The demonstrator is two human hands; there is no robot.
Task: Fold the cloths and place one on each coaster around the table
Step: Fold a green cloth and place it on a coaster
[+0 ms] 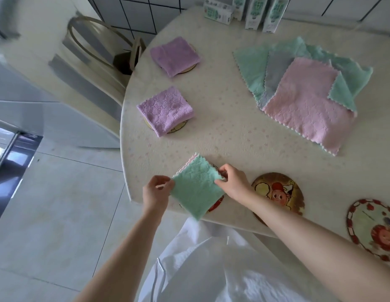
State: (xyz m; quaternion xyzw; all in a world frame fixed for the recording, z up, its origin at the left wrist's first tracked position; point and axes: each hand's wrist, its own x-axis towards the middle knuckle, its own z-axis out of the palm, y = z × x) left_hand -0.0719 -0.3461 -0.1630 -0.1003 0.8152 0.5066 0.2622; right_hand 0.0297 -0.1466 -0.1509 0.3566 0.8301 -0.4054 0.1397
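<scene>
At the table's near edge: a folded green cloth [197,188], a pink layer showing at its far corner, lies over a coaster [215,204] whose red rim peeks out under its right side. Its nearest corner hangs past the edge of the table [222,136].
Left hand [155,190]: pinches the green cloth's left corner between thumb and fingers.
Right hand [233,184]: fingers curled, pinching the green cloth's right corner.
Just right of the green cloth: a round cartoon coaster [279,192], its picture showing, partly crossed by the right forearm.
Farther right of the green cloth: a red-rimmed coaster [372,227], cut by the picture's edge.
Beyond the green cloth, slightly left: a near purple cloth [165,110], folded, sits on a yellow-rimmed coaster [178,127].
Farther beyond the green cloth: a far purple cloth [174,55], folded, on a plain coaster [189,69].
Beyond the green cloth, to the right: a loose pile of cloths [309,105], pink on top, grey and green fanned beneath.
Far across from the green cloth: cartons [255,12] standing by the tiled wall.
Far left of the green cloth, off the table: a chair [98,51].
</scene>
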